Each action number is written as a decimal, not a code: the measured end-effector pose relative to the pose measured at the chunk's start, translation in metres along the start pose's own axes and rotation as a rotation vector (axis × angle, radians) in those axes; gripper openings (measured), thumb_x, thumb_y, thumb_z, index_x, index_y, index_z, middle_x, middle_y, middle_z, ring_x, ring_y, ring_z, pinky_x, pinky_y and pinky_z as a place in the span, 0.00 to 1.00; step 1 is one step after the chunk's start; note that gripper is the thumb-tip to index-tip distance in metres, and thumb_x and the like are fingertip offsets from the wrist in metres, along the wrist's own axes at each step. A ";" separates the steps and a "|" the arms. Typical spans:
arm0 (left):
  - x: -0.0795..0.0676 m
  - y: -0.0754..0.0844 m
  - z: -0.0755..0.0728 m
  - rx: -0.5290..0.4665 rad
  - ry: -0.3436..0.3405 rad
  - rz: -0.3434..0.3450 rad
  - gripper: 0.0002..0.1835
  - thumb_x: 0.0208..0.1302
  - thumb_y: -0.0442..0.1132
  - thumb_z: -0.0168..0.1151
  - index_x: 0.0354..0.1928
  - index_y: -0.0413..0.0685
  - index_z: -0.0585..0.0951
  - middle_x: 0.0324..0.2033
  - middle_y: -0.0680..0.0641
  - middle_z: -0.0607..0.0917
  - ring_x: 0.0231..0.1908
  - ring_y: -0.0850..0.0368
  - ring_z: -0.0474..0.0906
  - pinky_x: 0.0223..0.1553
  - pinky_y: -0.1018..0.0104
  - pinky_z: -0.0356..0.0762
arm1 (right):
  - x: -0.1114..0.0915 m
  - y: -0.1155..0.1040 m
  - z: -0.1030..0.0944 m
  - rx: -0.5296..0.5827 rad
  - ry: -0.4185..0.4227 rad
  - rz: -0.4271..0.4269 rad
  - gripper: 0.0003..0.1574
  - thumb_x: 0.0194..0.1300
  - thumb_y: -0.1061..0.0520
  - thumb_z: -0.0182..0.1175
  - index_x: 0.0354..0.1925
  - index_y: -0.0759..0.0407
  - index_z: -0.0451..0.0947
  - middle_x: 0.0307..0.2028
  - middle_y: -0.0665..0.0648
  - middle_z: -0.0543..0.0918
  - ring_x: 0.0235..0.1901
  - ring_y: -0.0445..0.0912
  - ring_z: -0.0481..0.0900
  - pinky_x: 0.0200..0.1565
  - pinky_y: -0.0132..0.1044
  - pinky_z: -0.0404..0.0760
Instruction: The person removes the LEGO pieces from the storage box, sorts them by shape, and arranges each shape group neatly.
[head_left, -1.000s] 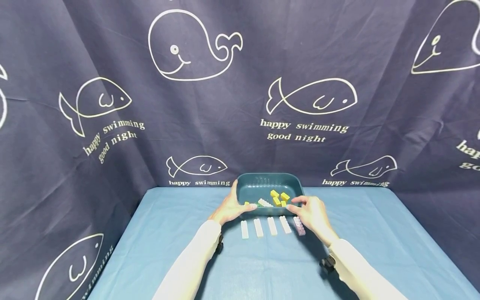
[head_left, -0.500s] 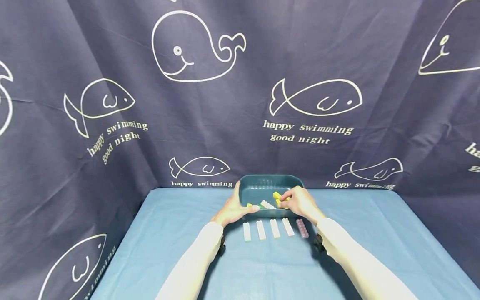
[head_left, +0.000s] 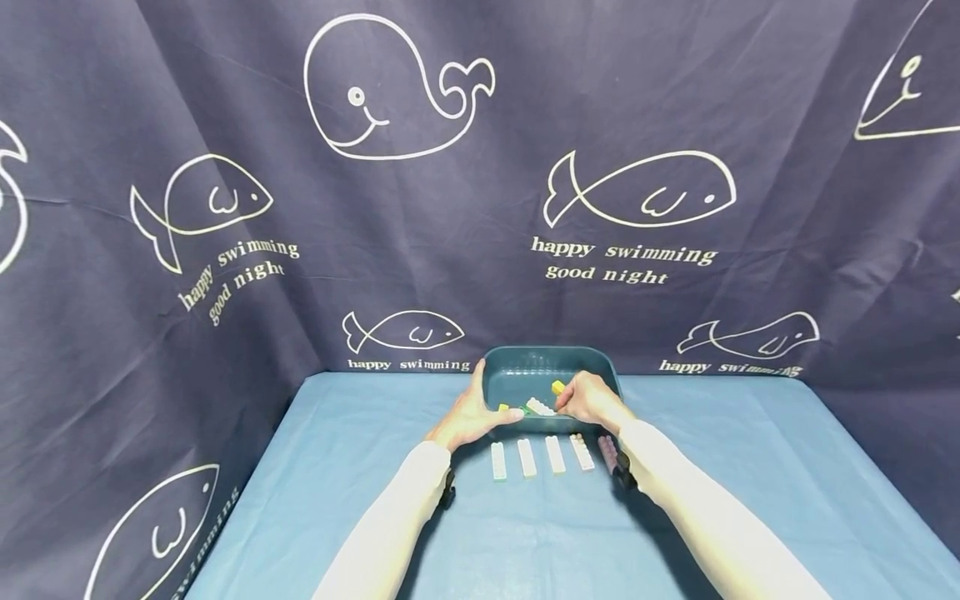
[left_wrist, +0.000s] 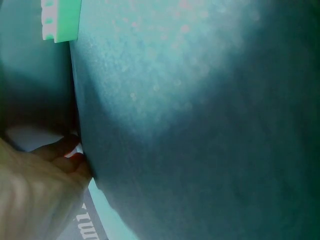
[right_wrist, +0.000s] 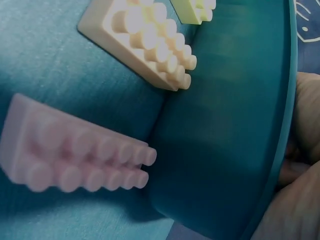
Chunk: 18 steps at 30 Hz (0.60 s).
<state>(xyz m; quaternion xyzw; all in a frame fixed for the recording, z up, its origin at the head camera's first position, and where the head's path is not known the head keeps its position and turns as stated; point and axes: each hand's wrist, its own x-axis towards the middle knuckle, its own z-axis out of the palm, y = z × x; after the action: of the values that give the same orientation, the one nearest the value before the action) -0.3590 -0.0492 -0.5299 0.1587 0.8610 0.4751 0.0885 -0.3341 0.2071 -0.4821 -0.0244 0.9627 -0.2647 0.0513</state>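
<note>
The left hand [head_left: 468, 414] is gripping the bin [head_left: 547, 360]; the right hand [head_left: 591, 398] is dipping inside (fingertips hidden, grip unclear), a yellow block [head_left: 558, 387] showing beyond.

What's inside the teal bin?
In the bin: a white block, a yellow block, and, by the left hand, a yellow bit and a green bit. Whatever the right hand covers cannot be seen.

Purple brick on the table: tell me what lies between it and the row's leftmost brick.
Three pale bricks lie spaced apart there on the blue cloth, in the head view.
</note>
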 end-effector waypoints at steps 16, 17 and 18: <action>0.001 -0.001 0.002 -0.015 0.001 0.008 0.72 0.57 0.62 0.82 0.90 0.54 0.41 0.87 0.38 0.58 0.83 0.39 0.63 0.84 0.42 0.62 | 0.017 0.005 0.010 0.003 -0.004 0.064 0.05 0.54 0.53 0.84 0.30 0.48 0.95 0.48 0.58 0.95 0.49 0.52 0.90 0.54 0.52 0.88; 0.001 -0.001 0.002 -0.015 0.001 0.007 0.72 0.57 0.62 0.82 0.90 0.54 0.41 0.87 0.39 0.58 0.83 0.39 0.63 0.84 0.42 0.62 | 0.017 0.003 0.011 0.008 0.009 0.058 0.06 0.54 0.53 0.84 0.31 0.49 0.95 0.49 0.59 0.95 0.49 0.53 0.90 0.54 0.52 0.88; 0.001 -0.001 0.002 -0.015 0.001 0.005 0.72 0.57 0.62 0.82 0.90 0.54 0.41 0.87 0.39 0.58 0.83 0.39 0.62 0.84 0.42 0.62 | 0.016 0.001 0.011 0.013 0.015 0.052 0.07 0.54 0.53 0.84 0.32 0.51 0.95 0.51 0.59 0.94 0.51 0.53 0.90 0.55 0.53 0.88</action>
<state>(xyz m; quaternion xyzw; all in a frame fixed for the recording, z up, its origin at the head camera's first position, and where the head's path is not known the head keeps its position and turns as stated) -0.3598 -0.0483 -0.5320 0.1599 0.8571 0.4817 0.0883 -0.3492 0.2014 -0.4930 0.0029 0.9616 -0.2695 0.0511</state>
